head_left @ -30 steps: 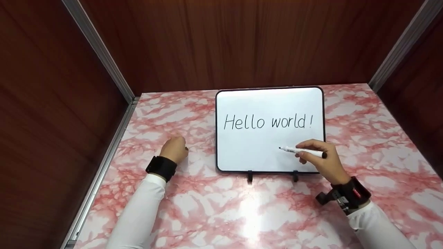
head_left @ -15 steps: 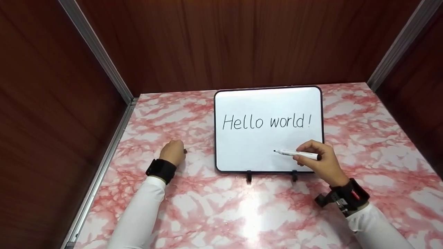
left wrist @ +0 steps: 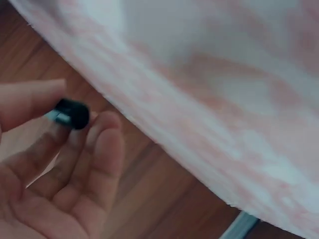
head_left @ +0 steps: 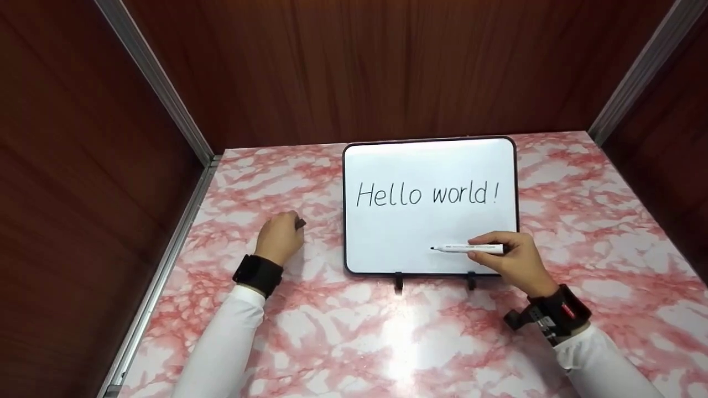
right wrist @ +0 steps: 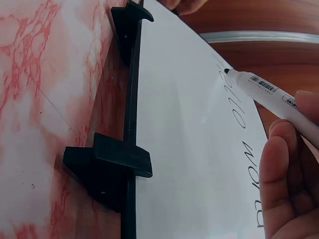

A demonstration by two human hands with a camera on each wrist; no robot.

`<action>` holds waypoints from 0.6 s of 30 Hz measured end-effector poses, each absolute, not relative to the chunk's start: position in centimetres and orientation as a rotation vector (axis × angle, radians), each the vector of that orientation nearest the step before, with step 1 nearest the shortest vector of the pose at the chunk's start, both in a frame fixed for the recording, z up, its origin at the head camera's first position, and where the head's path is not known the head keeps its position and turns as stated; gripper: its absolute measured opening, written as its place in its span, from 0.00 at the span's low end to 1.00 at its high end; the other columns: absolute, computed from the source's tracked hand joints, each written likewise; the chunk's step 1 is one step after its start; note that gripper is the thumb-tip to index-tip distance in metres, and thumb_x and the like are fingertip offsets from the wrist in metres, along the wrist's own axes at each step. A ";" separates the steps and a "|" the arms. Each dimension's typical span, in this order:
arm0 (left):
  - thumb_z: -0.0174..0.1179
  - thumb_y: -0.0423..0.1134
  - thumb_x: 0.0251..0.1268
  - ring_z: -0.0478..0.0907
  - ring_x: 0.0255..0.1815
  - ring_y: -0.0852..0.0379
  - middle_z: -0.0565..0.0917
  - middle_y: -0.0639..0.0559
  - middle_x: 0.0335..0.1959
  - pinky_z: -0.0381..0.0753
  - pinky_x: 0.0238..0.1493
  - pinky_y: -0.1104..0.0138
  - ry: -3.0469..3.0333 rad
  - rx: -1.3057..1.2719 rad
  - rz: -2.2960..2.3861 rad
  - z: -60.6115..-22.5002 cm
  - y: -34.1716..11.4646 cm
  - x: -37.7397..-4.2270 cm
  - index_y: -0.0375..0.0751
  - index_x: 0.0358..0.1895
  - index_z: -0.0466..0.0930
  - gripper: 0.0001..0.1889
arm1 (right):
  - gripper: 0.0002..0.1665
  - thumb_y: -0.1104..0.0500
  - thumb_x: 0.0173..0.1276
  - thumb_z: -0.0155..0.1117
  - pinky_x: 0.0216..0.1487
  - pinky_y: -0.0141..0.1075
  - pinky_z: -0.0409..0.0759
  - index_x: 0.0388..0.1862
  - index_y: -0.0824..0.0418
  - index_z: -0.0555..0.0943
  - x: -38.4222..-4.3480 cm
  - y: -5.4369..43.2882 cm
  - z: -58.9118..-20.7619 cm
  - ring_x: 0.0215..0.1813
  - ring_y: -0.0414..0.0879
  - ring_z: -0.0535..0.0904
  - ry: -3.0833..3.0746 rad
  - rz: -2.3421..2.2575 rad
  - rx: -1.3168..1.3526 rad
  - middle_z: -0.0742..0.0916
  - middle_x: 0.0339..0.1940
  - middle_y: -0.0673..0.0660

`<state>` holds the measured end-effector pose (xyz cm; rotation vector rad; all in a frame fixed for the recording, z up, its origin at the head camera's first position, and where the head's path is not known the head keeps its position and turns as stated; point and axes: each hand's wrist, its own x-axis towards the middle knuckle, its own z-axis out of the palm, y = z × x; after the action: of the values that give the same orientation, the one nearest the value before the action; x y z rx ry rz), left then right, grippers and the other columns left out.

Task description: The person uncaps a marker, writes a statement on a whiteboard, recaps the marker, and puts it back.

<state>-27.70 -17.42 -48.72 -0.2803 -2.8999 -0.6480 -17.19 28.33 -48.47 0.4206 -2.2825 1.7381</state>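
Observation:
My right hand (head_left: 514, 260) pinches a white whiteboard marker (head_left: 464, 249) between thumb and fingers, its bare black tip pointing left. Behind it stands a black-framed whiteboard (head_left: 387, 240) bearing the handwritten words "Hello world!" (head_left: 399, 194) in its upper half. The marker lies level across the lower half of the board in the head view; whether its tip touches cannot be told. Left of the board, my left hand (head_left: 280, 237) holds a small black marker cap (left wrist: 75, 113), pinched between thumb and fingers in the left wrist view. Only the cap's end pokes out in the head view.
Two black stand feet (right wrist: 107, 169) hook the board's lower edge. The table (head_left: 332, 331) has a red-and-white marbled top. Dark wood panels (head_left: 354, 72) enclose it at the back and sides, with metal strips (head_left: 160, 83) along the corners.
The marker has swung from slanted to level, and its tip has shifted left and down. My left hand has turned slightly, showing more of the cap. The writing looks the same.

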 end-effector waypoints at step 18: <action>0.67 0.31 0.71 0.87 0.36 0.44 0.87 0.44 0.35 0.89 0.38 0.52 -2.545 -0.814 -0.672 -45.1 -8.2 -21.6 0.35 0.41 0.83 0.03 | 0.11 0.76 0.62 0.77 0.33 0.24 0.77 0.34 0.62 0.88 -16.7 27.3 -47.0 0.31 0.33 0.80 -2.457 1.400 0.590 0.91 0.32 0.57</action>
<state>-21.61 -8.16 -45.13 -0.8145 -2.5449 -0.6718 -16.73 27.30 -46.98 0.5895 -2.4570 1.4004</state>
